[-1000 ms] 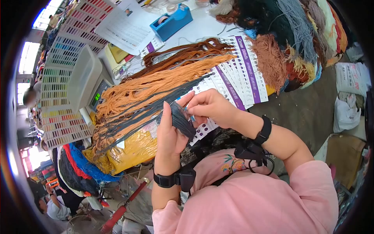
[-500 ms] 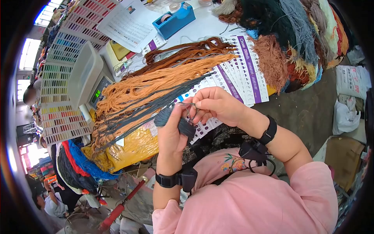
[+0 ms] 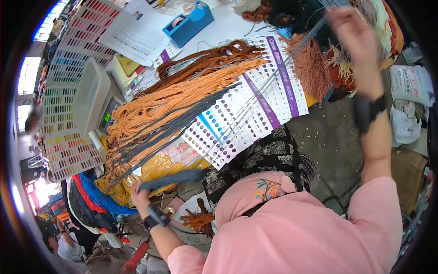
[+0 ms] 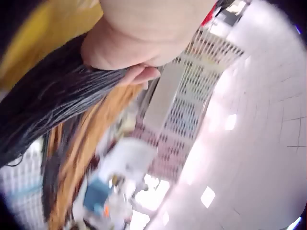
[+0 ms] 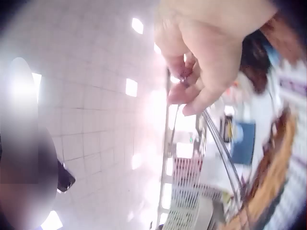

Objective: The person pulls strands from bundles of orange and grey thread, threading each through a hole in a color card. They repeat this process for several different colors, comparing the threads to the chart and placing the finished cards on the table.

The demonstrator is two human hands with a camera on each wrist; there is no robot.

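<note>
A dark grey thread bundle is gripped by my left hand at the table's near left edge; in the left wrist view the bundle runs out from under the curled hand. High at the upper right, my right hand pinches thin grey strands, which slant down across the punched cards toward the lap. In the right wrist view the strands trail from the pinching fingertips. Orange hanks and dark grey hanks lie on the table between the hands.
White cards with purple bands lie at the table's right part. Behind are a blue tape dispenser, a printed sheet, a scale with a tray and thread colour charts. Thread piles stand at the right.
My hands have moved far apart: the left down and left with the grey bundle, the right up and right, drawing long strands out. Both were close together over the cards before.
</note>
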